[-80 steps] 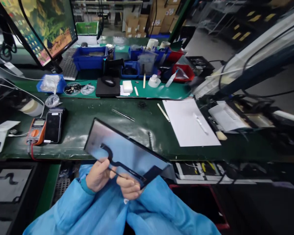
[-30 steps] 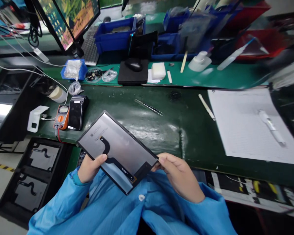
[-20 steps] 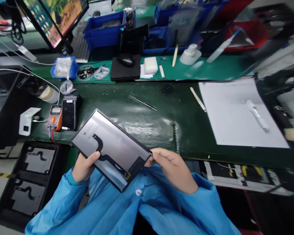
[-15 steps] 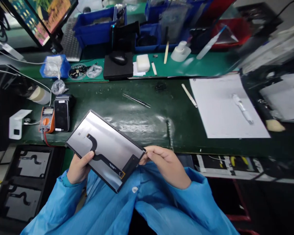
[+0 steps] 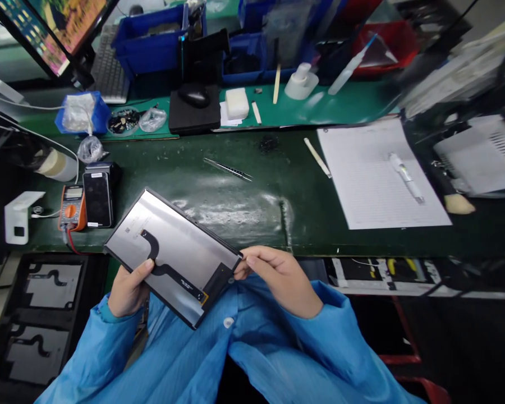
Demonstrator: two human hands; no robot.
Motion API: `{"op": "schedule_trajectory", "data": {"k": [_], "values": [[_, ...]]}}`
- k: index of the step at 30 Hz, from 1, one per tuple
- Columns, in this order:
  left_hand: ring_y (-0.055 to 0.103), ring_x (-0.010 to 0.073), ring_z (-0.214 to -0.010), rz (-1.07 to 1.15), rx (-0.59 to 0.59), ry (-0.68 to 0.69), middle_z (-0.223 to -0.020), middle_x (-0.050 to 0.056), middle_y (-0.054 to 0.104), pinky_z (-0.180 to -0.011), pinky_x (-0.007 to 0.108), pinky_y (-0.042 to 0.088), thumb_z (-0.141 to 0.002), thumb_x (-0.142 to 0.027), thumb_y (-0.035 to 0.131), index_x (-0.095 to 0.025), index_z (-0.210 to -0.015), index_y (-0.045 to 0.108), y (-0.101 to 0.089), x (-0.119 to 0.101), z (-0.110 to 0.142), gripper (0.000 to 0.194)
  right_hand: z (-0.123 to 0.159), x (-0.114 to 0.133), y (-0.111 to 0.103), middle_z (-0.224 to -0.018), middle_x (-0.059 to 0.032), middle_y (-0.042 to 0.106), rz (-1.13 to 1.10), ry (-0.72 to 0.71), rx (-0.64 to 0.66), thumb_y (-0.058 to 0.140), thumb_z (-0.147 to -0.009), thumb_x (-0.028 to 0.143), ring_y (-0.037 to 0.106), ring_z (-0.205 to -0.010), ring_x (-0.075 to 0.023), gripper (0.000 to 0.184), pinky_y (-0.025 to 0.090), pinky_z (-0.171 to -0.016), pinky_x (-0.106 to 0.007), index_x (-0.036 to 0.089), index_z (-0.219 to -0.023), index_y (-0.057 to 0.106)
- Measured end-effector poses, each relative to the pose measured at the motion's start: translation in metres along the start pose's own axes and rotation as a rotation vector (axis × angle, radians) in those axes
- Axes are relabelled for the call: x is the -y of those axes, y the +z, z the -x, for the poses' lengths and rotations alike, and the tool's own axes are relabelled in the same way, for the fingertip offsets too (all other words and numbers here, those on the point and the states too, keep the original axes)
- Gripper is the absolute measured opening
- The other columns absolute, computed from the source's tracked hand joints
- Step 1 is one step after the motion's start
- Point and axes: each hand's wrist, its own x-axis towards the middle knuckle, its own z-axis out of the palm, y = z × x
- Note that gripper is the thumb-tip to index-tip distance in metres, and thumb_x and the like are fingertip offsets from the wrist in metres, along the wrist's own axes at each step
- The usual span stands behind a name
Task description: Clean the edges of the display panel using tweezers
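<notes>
I hold a flat display panel [image 5: 180, 247] back side up, silver-grey with a black flex cable curving across it. It hovers tilted over the near edge of the dark green bench [image 5: 252, 191]. My left hand [image 5: 128, 289] grips its lower left edge, thumb on the flex cable. At the right corner my right hand [image 5: 278, 278] pinches the panel with its fingers closed. Both arms wear blue sleeves.
Tweezers [image 5: 229, 169] lie on the bench beyond the panel. A multimeter [image 5: 70, 207] and a phone [image 5: 97, 198] sit at left. A sheet of paper [image 5: 374, 179] with a pen [image 5: 406, 177] lies at right. A black tray [image 5: 37, 314] with similar panels stands lower left. Blue bins [image 5: 147, 39] line the back.
My right hand has shifted from the flex cable near the panel's middle out to its right corner. The panel now sits lower and flatter, and the view has drifted right.
</notes>
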Motion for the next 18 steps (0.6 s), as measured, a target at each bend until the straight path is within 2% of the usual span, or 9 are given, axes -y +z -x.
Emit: {"op": "schedule_trajectory", "data": {"k": [4, 9, 15, 18], "values": [[0.073, 0.0319, -0.082, -0.009, 0.046, 0.005, -0.082, 0.009, 0.075, -0.072, 0.041, 0.064, -0.034, -0.032, 0.097, -0.012, -0.087, 0.068, -0.002, 0.002, -0.001, 0.064, 0.000, 0.002, -0.001, -0.073, -0.0066, 0.075, 0.037, 0.031, 0.001, 0.070, -0.085, 0.055, 0.071, -0.066, -0.0207, 0.036, 0.060, -0.065, -0.035, 0.019, -0.084, 0.075], [0.073, 0.0273, -0.077, -0.052, 0.183, 0.067, -0.082, 0.010, 0.075, -0.074, 0.037, 0.063, -0.045, -0.038, 0.095, -0.011, -0.087, 0.069, -0.007, 0.008, -0.005, 0.056, -0.004, 0.001, -0.004, -0.068, -0.0071, 0.073, 0.172, 0.095, -0.067, 0.073, -0.078, 0.062, 0.070, -0.064, -0.0218, 0.043, 0.060, -0.065, -0.035, 0.020, -0.078, 0.074], [0.068, 0.0283, -0.106, -0.198, 0.365, 0.227, -0.109, 0.012, 0.074, -0.100, 0.042, 0.054, -0.068, -0.044, 0.085, -0.011, -0.102, 0.070, -0.025, 0.017, -0.016, 0.050, -0.011, -0.006, -0.006, -0.064, -0.0070, 0.071, 0.463, 0.185, -0.133, 0.071, -0.068, 0.068, 0.068, -0.062, -0.0231, 0.049, 0.058, -0.062, -0.032, 0.020, -0.079, 0.073], [0.065, 0.0287, -0.112, -0.284, 0.482, 0.311, -0.120, 0.014, 0.070, -0.102, 0.041, 0.052, -0.076, -0.049, 0.078, -0.012, -0.112, 0.069, -0.026, 0.009, -0.017, 0.053, -0.014, -0.012, -0.007, -0.065, -0.0074, 0.071, 0.594, 0.225, -0.042, 0.066, -0.068, 0.069, 0.068, -0.064, -0.0244, 0.050, 0.057, -0.062, -0.030, 0.020, -0.076, 0.073]]}}
